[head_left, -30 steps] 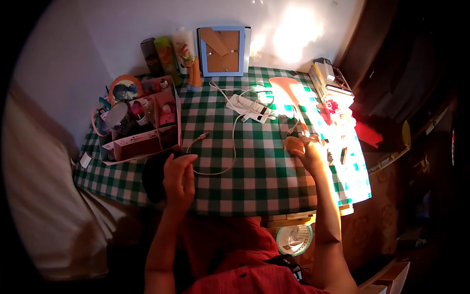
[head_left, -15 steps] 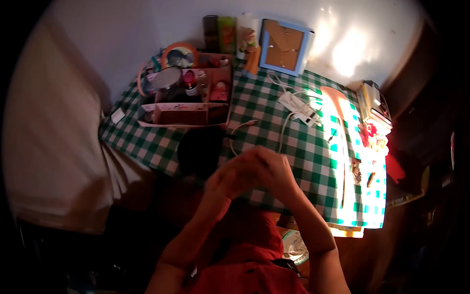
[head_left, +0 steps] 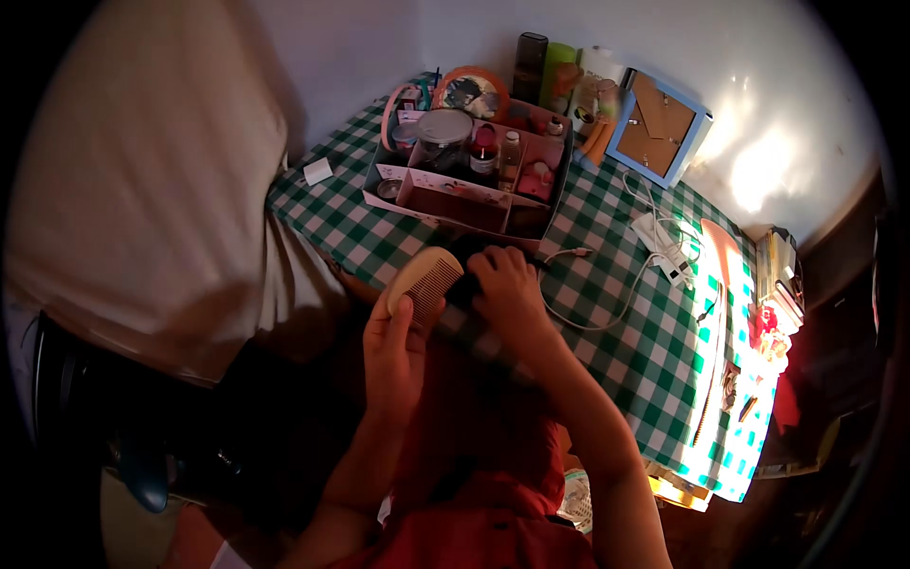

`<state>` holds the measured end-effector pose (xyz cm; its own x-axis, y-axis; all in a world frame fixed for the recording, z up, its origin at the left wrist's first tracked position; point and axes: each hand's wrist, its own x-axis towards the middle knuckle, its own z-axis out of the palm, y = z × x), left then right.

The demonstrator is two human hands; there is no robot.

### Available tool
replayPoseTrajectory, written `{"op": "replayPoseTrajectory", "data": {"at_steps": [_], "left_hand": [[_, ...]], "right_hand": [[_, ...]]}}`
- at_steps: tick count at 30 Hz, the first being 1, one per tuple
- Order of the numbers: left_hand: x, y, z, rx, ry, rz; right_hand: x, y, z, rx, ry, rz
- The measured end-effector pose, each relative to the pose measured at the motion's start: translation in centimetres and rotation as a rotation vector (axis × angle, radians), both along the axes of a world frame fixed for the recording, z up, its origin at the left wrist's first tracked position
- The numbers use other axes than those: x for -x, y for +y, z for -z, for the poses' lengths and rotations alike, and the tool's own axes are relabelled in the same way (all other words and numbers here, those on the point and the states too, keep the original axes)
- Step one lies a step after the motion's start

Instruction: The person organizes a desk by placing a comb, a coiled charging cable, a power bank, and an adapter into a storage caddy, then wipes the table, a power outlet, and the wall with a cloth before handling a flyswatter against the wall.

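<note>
A pale comb (head_left: 426, 282) with fine teeth is gripped in my left hand (head_left: 393, 346), thumb on its face and teeth towards the right. The comb is held up in front of the table's near edge. My right hand (head_left: 507, 289) rests with curled fingers on a dark black object (head_left: 463, 254) at the table edge. That object's kind is too dark to make out, and my hand and the comb hide part of it. Just behind it stands a divided organizer box (head_left: 455, 215) with a jar (head_left: 444, 133), small bottles (head_left: 483, 152) and a pink item (head_left: 536, 180).
A green-and-white checked cloth (head_left: 607, 356) covers the table. A white cable (head_left: 607, 324) runs to a power strip (head_left: 664, 248). A blue picture frame (head_left: 697, 152) leans against the wall. Books (head_left: 779, 275) stand at the right, and a beige curtain-like cloth (head_left: 142, 209) hangs at left.
My hands were together over the table edge and have moved apart. The comb now shows in my left hand; my right hand is on the black object. The view has turned left.
</note>
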<state>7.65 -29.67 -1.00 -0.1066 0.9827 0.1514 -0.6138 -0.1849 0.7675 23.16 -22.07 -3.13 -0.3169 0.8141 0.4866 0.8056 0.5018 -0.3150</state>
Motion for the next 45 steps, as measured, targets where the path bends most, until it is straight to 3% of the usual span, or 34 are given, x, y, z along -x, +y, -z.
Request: {"op": "replayPoseTrajectory", "data": {"at_steps": [2,3,5,6,9,15,20,22,23,24,25,26,27,28,29,33,35,37,39,41,43,45], "left_hand": [[0.4,0.1,0.1,-0.004,0.01,-0.04],[0.5,0.3,0.1,-0.005,0.018,-0.079],[0.3,0.3,-0.1,-0.004,0.037,-0.107],[-0.1,0.6,0.0,-0.056,0.039,-0.086],[-2.0,0.0,0.7,-0.052,0.105,-0.066],[-2.2,-1.1,0.8,0.005,0.128,0.036],[-2.7,-0.9,0.4,-0.063,0.134,-0.115],[-2.0,-0.9,0.2,-0.104,0.234,-0.185],[-1.7,-0.9,0.0,-0.146,0.335,-0.25],[-1.5,-0.8,-0.1,-0.145,0.336,-0.255],[-1.3,-0.9,-0.3,-0.16,0.513,-0.367],[-1.3,-0.9,-0.4,-0.174,0.69,-0.476],[-1.1,-1.1,-0.3,-0.173,0.69,-0.474],[-0.8,-1.7,0.0,-0.143,0.812,-0.467],[-0.6,-2.0,0.1,-0.112,0.934,-0.457],[-1.2,-2.2,0.2,-0.159,0.87,-0.503],[-1.5,-2.0,0.1,-0.178,0.685,-0.539],[-1.2,-2.2,-0.3,-0.195,0.639,-0.532],[-0.9,-2.2,-0.5,-0.216,0.592,-0.525],[-0.7,-1.9,-0.7,-0.293,0.737,-0.559],[-0.7,-2.1,0.0,-0.287,0.816,-0.589],[-0.7,-2.4,0.4,-0.287,0.906,-0.611]], "right_hand": [[-1.5,0.2,-1.1,0.048,0.235,-0.094],[-1.5,-0.1,-2.2,0.04,0.232,-0.099],[-1.6,-2.1,-4.4,0.083,0.574,0.029],[-1.5,-2.8,-4.9,0.072,0.633,-0.027],[0.4,-5.1,-4.6,-0.018,0.433,-0.089],[2.6,-4.1,-4.0,-0.016,0.725,-0.202],[2.4,-3.6,-4.8,-0.018,0.82,-0.142],[2.4,-3.8,-5.9,0.369,1.218,-0.096],[2.1,-3.6,-5.4,0.411,1.352,-0.164],[1.7,-4.0,-5.5,0.455,1.36,-0.23],[1.5,-4.5,-5.5,0.5,1.366,-0.294],[1.8,-4.7,-5.3,0.233,1.055,-0.282],[2.4,-4.9,-5.0,-0.023,0.735,-0.26],[3.8,-5.5,-5.0,0.128,0.93,-0.285],[3.9,-5.4,-5.0,0.11,0.942,-0.261],[3.6,-5.2,-5.0,0.071,0.866,-0.189],[3.2,-4.9,-5.3,0.053,0.869,-0.196],[2.9,-4.5,-6.1,0.249,1.221,-0.134],[2.7,-4.0,-5.9,0.302,1.324,-0.148],[2.9,-5.2,-6.0,0.374,1.372,-0.202],[3.7,-5.6,-5.4,0.095,0.954,-0.336],[4.0,-5.4,-5.3,0.119,0.961,-0.251]]}}
